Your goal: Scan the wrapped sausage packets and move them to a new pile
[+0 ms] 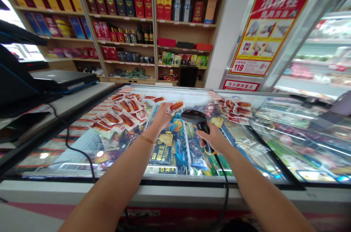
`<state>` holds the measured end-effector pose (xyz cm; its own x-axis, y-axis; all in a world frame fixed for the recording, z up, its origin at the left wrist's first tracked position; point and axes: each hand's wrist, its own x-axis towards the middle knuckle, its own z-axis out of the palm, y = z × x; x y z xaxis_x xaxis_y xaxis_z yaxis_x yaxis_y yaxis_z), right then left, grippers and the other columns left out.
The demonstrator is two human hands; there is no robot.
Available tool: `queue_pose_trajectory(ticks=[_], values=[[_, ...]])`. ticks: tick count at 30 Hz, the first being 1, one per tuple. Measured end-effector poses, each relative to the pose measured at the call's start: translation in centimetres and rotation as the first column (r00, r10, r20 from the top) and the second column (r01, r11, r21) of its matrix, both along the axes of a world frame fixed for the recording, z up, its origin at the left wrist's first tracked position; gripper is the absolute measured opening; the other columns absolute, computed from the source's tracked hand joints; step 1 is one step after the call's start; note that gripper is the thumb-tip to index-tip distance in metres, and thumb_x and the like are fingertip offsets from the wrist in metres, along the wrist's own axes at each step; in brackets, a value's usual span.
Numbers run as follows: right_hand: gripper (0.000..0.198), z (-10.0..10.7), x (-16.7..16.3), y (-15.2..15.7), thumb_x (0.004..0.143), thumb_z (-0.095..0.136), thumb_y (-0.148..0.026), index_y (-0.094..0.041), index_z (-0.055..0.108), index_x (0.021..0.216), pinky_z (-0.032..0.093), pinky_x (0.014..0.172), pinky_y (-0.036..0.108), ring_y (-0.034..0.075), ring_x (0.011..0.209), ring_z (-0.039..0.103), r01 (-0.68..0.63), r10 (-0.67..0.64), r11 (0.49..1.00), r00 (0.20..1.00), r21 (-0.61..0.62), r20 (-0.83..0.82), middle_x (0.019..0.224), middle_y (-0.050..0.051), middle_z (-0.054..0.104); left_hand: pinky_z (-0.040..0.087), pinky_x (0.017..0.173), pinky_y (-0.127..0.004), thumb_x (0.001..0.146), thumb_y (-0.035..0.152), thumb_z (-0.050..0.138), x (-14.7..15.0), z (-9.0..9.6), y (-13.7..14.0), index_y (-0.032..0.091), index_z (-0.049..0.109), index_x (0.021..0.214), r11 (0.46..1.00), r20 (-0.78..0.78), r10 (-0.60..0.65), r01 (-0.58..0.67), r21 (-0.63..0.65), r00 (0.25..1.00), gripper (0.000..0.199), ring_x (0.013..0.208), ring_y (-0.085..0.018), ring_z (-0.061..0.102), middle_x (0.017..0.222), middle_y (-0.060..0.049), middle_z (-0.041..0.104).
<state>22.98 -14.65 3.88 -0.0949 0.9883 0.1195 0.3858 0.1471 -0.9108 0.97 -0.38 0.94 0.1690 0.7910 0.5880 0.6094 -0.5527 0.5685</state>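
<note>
My left hand grips a packaged sausage, a reddish-brown piece in a clear-and-white wrapper, held above the freezer's glass top. Just to its right, my right hand is wrapped round the handle of a black barcode scanner, whose head points left toward the package. From the scanner's handle a black cord hangs down over the freezer's front edge. A pile of similar sausage packs lies on the glass to the left of my left hand. A smaller pile of sausage packs lies to the right, beyond my right hand.
Under the glass, the chest freezer holds bagged frozen food in wire baskets. A black cable crosses its left side. Further left, a counter carries a black device. Shelves of boxes and bottles stand behind; a red poster hangs right.
</note>
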Motion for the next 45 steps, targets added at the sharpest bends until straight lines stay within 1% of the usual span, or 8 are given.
queue_pose_trajectory(ticks=[9, 16, 20, 26, 30, 33, 39, 45], values=[[0.018, 0.4, 0.1, 0.4, 0.077, 0.060, -0.031, -0.021, 0.051, 0.089, 0.043, 0.041, 0.023, 0.013, 0.039, 0.057, 0.079, -0.079, 0.997, 0.995, 0.000, -0.058, 0.056, -0.005, 0.059, 0.051, 0.101, -0.037, 0.070, -0.003, 0.054, 0.2, -0.4, -0.2, 0.018, 0.064, 0.118, 0.999, 0.047, -0.029, 0.031, -0.042, 0.998, 0.054, 0.115, -0.022, 0.060, 0.119, -0.010, 0.059], [0.018, 1.9, 3.9, 0.9, 0.075, 0.062, -0.029, -0.021, 0.049, 0.084, 0.043, 0.039, 0.023, 0.012, 0.038, 0.057, 0.322, -0.316, 0.947, 0.923, -0.008, -0.222, 0.061, -0.005, 0.060, 0.050, 0.100, -0.043, 0.068, -0.002, 0.058, 3.3, 0.1, -0.3, 0.018, 0.065, 0.117, 0.997, 0.006, -0.050, 0.051, -0.063, 0.999, 0.054, 0.114, -0.026, 0.059, 0.114, -0.010, 0.063], [0.015, 3.0, 9.5, 0.7, 0.075, 0.062, -0.027, -0.020, 0.050, 0.081, 0.046, 0.040, 0.023, 0.013, 0.039, 0.058, 0.463, -0.449, 0.886, 0.871, 0.028, -0.200, 0.058, -0.004, 0.060, 0.052, 0.096, -0.043, 0.067, -0.003, 0.059, 8.1, 2.6, 0.9, 0.018, 0.067, 0.115, 0.988, 0.005, -0.152, 0.152, -0.016, 0.988, 0.053, 0.110, -0.027, 0.061, 0.113, -0.011, 0.063], [0.018, 4.2, 17.6, 0.1, 0.074, 0.066, -0.026, -0.019, 0.054, 0.084, 0.044, 0.037, 0.021, 0.013, 0.038, 0.058, 0.653, -0.639, 0.757, 0.750, 0.036, -0.171, 0.056, -0.004, 0.060, 0.050, 0.100, -0.042, 0.065, -0.005, 0.057, 19.1, 7.2, 2.4, 0.015, 0.067, 0.115, 0.938, -0.048, -0.332, 0.335, 0.092, 0.942, 0.054, 0.112, -0.027, 0.060, 0.115, -0.012, 0.065], [0.017, 4.8, 20.0, 0.0, 0.073, 0.065, -0.025, -0.019, 0.054, 0.083, 0.045, 0.037, 0.022, 0.013, 0.038, 0.058, 0.676, -0.660, 0.737, 0.722, 0.011, -0.207, 0.058, -0.004, 0.060, 0.049, 0.101, -0.042, 0.065, -0.004, 0.057, 25.8, 8.2, 3.2, 0.014, 0.067, 0.111, 0.916, -0.073, -0.387, 0.392, 0.082, 0.919, 0.051, 0.112, -0.026, 0.061, 0.113, -0.013, 0.067], [0.016, 4.8, 20.5, 0.3, 0.073, 0.065, -0.026, -0.019, 0.055, 0.083, 0.046, 0.038, 0.022, 0.013, 0.039, 0.059, 0.675, -0.660, 0.738, 0.726, 0.017, -0.190, 0.057, -0.003, 0.060, 0.047, 0.104, -0.040, 0.065, -0.005, 0.056, 28.6, 7.8, 3.9, 0.012, 0.067, 0.112, 0.931, -0.114, -0.363, 0.366, 0.004, 0.925, 0.052, 0.116, -0.026, 0.059, 0.115, -0.015, 0.066], [0.016, 3.9, 18.7, 1.3, 0.075, 0.064, -0.027, -0.019, 0.054, 0.083, 0.044, 0.037, 0.022, 0.014, 0.039, 0.059, 0.648, -0.637, 0.762, 0.752, 0.014, -0.170, 0.057, -0.002, 0.061, 0.036, 0.114, -0.044, 0.069, 0.003, 0.059, 27.0, 6.7, 4.1, 0.017, 0.063, 0.123, 0.961, -0.137, -0.277, 0.274, -0.046, 0.951, 0.055, 0.135, -0.027, 0.044, 0.136, -0.012, 0.057], [0.020, 3.9, 13.8, 2.4, 0.075, 0.068, -0.030, -0.019, 0.054, 0.082, 0.045, 0.038, 0.022, 0.013, 0.040, 0.058, 0.589, -0.582, 0.808, 0.797, -0.003, -0.163, 0.056, -0.002, 0.060, 0.035, 0.110, -0.051, 0.076, 0.009, 0.058, 18.1, 4.6, 3.0, 0.020, 0.056, 0.131, 0.997, -0.309, -0.066, 0.049, -0.062, 0.949, 0.056, 0.142, -0.032, 0.036, 0.150, -0.016, 0.044]])
